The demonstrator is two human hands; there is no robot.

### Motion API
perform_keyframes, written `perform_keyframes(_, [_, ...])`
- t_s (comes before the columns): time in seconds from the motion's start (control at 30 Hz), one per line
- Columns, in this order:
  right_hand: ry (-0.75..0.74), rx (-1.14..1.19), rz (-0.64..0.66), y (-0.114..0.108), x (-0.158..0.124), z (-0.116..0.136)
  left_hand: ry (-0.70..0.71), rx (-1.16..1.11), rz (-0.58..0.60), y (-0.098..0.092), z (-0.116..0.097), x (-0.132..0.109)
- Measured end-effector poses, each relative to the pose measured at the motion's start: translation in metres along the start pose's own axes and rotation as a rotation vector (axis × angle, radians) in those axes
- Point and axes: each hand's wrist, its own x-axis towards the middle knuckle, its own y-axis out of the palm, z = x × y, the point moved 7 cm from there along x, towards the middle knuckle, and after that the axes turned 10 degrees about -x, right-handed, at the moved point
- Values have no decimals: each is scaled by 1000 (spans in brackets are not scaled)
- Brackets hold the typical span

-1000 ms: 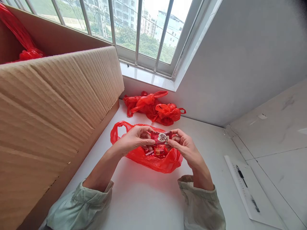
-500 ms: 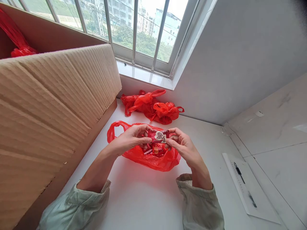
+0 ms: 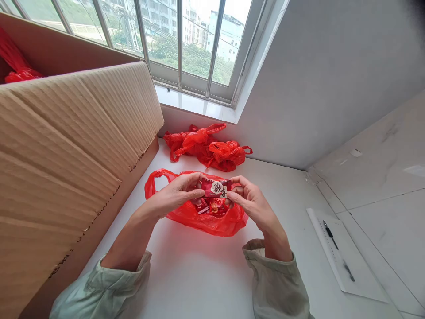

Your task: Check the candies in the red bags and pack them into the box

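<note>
A small dark red packet [image 3: 216, 188] with white and black lettering is held level between both hands. My left hand [image 3: 181, 192] pinches its left end, and my right hand [image 3: 247, 195] pinches its right end. Directly beneath lies an open red plastic bag [image 3: 199, 225], one handle loop spread out at its left. Several red wrapped pieces [image 3: 217, 207] show inside the bag, partly hidden by the packet and my fingers.
Knotted red bags [image 3: 207, 146] lie by the wall behind. A large cardboard box [image 3: 76, 146] at the left has red plastic inside. Paper [image 3: 358, 266] with two pens [image 3: 330, 235] is on the white table [image 3: 195, 274] at the right, below a barred window.
The view has shifted slightly, so more print shows on the cardboard box. Both hands keep their hold on the packet, in nearly the same pose.
</note>
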Motion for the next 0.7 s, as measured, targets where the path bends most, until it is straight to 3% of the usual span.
perform_keyframes(0.4, [5,-45,8,4,3,-5,39,114,18,-3,-1,-4])
perform_keyframes(0.7, [37,-287,-10,8,4,-11,-64,640,-176,-20,22,2])
